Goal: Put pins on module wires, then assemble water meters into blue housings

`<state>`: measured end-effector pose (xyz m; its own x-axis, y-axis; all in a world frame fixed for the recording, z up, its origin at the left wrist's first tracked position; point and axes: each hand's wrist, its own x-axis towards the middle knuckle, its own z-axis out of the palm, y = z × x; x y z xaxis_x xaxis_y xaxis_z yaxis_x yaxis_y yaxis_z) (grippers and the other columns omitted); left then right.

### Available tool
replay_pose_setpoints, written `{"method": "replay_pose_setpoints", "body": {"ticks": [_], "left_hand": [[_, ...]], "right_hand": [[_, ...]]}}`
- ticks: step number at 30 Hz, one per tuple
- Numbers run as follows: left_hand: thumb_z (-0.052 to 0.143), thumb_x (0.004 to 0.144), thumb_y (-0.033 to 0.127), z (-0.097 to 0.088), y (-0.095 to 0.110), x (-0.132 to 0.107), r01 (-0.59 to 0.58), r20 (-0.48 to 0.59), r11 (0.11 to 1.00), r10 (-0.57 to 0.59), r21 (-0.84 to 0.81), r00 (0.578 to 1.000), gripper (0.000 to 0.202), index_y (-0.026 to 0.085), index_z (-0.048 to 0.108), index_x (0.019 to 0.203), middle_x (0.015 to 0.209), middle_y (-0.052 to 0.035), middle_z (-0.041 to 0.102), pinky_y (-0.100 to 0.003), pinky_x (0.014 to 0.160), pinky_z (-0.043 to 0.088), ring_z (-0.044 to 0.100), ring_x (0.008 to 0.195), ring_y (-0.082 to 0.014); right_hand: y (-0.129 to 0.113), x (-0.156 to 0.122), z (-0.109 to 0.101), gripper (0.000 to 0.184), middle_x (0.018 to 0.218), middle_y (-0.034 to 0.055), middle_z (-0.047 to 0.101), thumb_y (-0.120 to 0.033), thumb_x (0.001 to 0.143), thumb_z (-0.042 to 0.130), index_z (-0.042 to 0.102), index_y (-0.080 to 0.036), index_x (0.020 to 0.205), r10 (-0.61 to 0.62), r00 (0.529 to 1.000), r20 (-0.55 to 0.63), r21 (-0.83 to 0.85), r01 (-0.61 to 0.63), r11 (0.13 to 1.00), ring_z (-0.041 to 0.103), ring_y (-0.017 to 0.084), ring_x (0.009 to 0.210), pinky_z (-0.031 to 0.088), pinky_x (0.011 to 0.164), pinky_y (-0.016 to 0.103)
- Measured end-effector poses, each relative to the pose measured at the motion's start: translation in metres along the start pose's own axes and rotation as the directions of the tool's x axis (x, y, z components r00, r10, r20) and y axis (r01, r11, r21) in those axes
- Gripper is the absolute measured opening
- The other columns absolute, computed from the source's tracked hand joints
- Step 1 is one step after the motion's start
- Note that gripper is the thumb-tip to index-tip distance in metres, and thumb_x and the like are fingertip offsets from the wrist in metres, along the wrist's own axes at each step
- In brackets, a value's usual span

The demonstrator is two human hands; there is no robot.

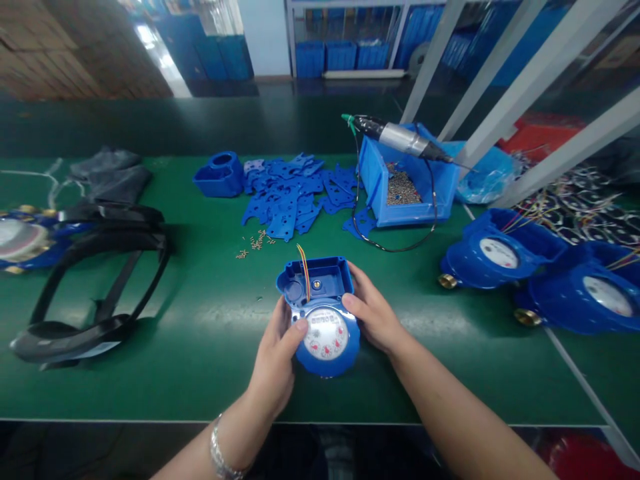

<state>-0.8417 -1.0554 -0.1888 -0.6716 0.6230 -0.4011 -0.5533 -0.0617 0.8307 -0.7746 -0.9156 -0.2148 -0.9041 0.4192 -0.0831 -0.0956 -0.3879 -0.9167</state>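
Between my two hands is a blue water meter (327, 363) with a white dial and red pointers. Its open rectangular box part faces away from me, and thin coloured wires (305, 272) rise out of it. My left hand (280, 347) grips the meter's left side, thumb on the dial's edge. On the right side my right hand (373, 310) holds it, thumb on the rim of the box part. Beyond the meter lie small loose screws (257, 240) and a pile of flat blue plastic plates (285, 190).
A light-blue bin (410, 210) holds many screws, with an electric screwdriver (400, 139) resting across it. Two more water meters (493, 257) stand at right, near wired parts (565, 190). At left are a black strap-like headset (90, 280), another meter (25, 237) and a blue housing (219, 177).
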Motion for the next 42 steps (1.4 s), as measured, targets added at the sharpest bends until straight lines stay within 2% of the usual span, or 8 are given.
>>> {"method": "replay_pose_setpoints", "body": {"ticks": [9,12,15,18,21,24,32,42], "left_hand": [[0.057,0.073,0.032,0.018,-0.017,0.007,0.040,0.023,0.998,-0.039,-0.038,0.999,0.053,0.016,0.041,0.121,0.107,-0.0075,0.061,-0.034,0.087,0.043,0.055,0.100,-0.0219],[0.057,0.073,0.032,0.038,-0.021,0.023,0.029,0.114,1.000,-0.029,0.009,0.993,0.048,0.015,0.046,0.116,0.104,-0.0072,0.062,-0.033,0.089,0.041,0.057,0.096,-0.0196],[0.057,0.072,0.033,0.061,-0.025,0.040,0.014,0.234,0.999,-0.026,0.049,0.972,0.041,0.013,0.052,0.108,0.102,-0.0075,0.064,-0.033,0.090,0.040,0.058,0.093,-0.0185],[0.060,0.070,0.032,0.083,-0.028,0.054,0.025,0.301,0.996,-0.050,0.087,0.952,0.036,0.012,0.057,0.099,0.097,-0.0084,0.065,-0.032,0.087,0.042,0.060,0.088,-0.0176],[0.061,0.068,0.031,0.099,-0.032,0.064,0.035,0.314,0.993,-0.070,0.115,0.947,0.031,0.012,0.059,0.093,0.095,-0.0086,0.066,-0.029,0.082,0.044,0.061,0.082,-0.0157],[0.061,0.068,0.030,0.109,-0.037,0.070,0.027,0.328,0.992,-0.067,0.126,0.942,0.030,0.012,0.059,0.092,0.094,-0.0087,0.066,-0.028,0.082,0.044,0.062,0.081,-0.0149],[0.063,0.067,0.035,0.115,-0.045,0.080,-0.021,0.314,0.985,-0.035,0.172,0.949,0.033,0.014,0.059,0.091,0.094,-0.0086,0.066,-0.033,0.084,0.044,0.061,0.085,-0.0182],[0.065,0.065,0.030,0.123,-0.041,0.075,-0.073,0.264,0.981,0.023,0.181,0.964,0.047,0.014,0.049,0.107,0.090,-0.0077,0.063,-0.034,0.084,0.045,0.061,0.083,-0.0183]], "right_hand": [[-0.020,-0.029,-0.009,0.058,0.106,0.0100,0.049,-0.045,0.074,0.055,0.032,-0.018,0.121,-0.200,0.928,-0.314,-0.365,0.076,0.928,0.052,0.018,0.093,0.041,0.085,0.037],[-0.031,-0.066,-0.031,0.042,0.104,0.0086,0.049,-0.037,0.076,0.055,0.039,-0.021,0.111,-0.465,0.716,-0.520,-0.517,0.169,0.839,0.051,0.017,0.096,0.040,0.089,0.037],[-0.038,-0.109,-0.070,0.037,0.100,0.0090,0.051,-0.036,0.074,0.055,0.043,-0.019,0.105,-0.630,0.386,-0.674,-0.667,0.048,0.743,0.052,0.018,0.094,0.038,0.091,0.040],[-0.044,-0.146,-0.118,0.047,0.105,0.0125,0.051,-0.040,0.070,0.057,0.043,-0.014,0.107,-0.669,0.120,-0.733,-0.679,-0.180,0.712,0.050,0.021,0.098,0.036,0.092,0.042],[-0.057,-0.164,-0.156,0.060,0.113,0.0158,0.049,-0.046,0.066,0.057,0.041,-0.012,0.113,-0.590,-0.041,-0.806,-0.567,-0.229,0.791,0.047,0.024,0.105,0.035,0.093,0.041],[-0.076,-0.161,-0.181,0.063,0.114,0.0124,0.049,-0.047,0.064,0.058,0.041,-0.016,0.116,-0.461,-0.061,-0.886,-0.457,-0.065,0.887,0.046,0.023,0.107,0.039,0.089,0.037],[-0.091,-0.125,-0.213,0.048,0.086,0.0033,0.061,-0.029,0.062,0.060,0.046,-0.020,0.107,-0.283,0.086,-0.955,-0.264,0.187,0.946,0.058,0.016,0.069,0.049,0.060,0.032],[-0.087,-0.131,-0.208,0.058,0.078,0.0001,0.061,-0.023,0.058,0.061,0.043,-0.019,0.112,-0.239,0.055,-0.969,-0.214,0.286,0.934,0.056,0.013,0.061,0.046,0.053,0.026]]}}
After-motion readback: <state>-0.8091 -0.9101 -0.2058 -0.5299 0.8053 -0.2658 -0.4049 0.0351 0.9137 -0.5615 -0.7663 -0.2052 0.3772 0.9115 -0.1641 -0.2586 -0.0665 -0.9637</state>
